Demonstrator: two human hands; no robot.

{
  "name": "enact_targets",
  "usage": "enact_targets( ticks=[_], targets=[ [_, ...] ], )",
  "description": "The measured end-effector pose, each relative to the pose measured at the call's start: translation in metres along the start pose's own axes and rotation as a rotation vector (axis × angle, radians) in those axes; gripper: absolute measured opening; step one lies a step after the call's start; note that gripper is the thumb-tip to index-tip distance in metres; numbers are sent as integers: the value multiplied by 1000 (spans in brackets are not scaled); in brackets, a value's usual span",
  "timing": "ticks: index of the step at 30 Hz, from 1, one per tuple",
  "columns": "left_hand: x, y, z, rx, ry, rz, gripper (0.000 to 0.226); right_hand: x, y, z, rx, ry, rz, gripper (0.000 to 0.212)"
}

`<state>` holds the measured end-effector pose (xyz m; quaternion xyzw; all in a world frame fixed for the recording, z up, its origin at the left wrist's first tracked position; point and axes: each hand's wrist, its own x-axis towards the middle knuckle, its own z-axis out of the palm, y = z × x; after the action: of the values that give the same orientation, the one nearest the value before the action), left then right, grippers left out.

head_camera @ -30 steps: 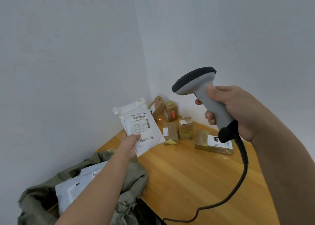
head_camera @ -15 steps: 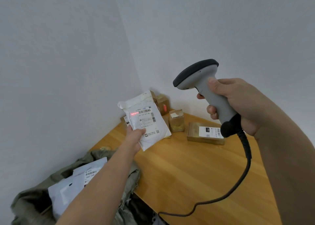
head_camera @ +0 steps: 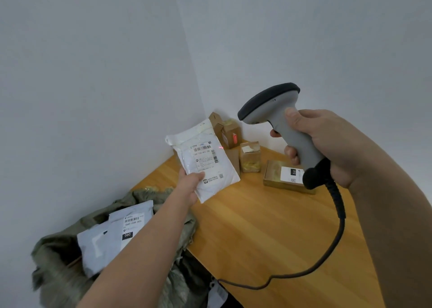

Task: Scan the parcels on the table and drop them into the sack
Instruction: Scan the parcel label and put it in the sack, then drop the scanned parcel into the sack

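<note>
My left hand holds a white mailer parcel by its lower edge, raised over the far left corner of the wooden table, label facing me. My right hand grips the grey barcode scanner by its handle, head aimed left at the parcel. A red scan dot shows just right of the label's barcode. Several small cardboard boxes and a flat box sit in the table's back corner. The olive green sack gapes at lower left with white mailers inside.
White walls meet in a corner close behind the boxes. The scanner's black cable droops across the table's right part and over its front edge. My left forearm crosses above the sack's mouth.
The red scan light has slid from the left of the label to its right edge. The parcel and scanner stay raised, and the view has shifted slightly.
</note>
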<state>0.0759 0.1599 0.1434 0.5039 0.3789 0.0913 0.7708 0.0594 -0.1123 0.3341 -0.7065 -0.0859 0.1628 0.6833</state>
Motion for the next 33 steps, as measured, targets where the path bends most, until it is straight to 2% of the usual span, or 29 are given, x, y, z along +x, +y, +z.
enact_targets(
  ticks=[20,29,33],
  targets=[
    [-3,-13,4,11,30,-57,53,-6,3,-9,-31,56,-14,31],
    [7,-10,-31,0,10,-66,54,4,9,33,-3,-18,28,31],
    [25,0,-65,65,1,-115,52,15,15,64,-16,-53,69,34]
  ],
)
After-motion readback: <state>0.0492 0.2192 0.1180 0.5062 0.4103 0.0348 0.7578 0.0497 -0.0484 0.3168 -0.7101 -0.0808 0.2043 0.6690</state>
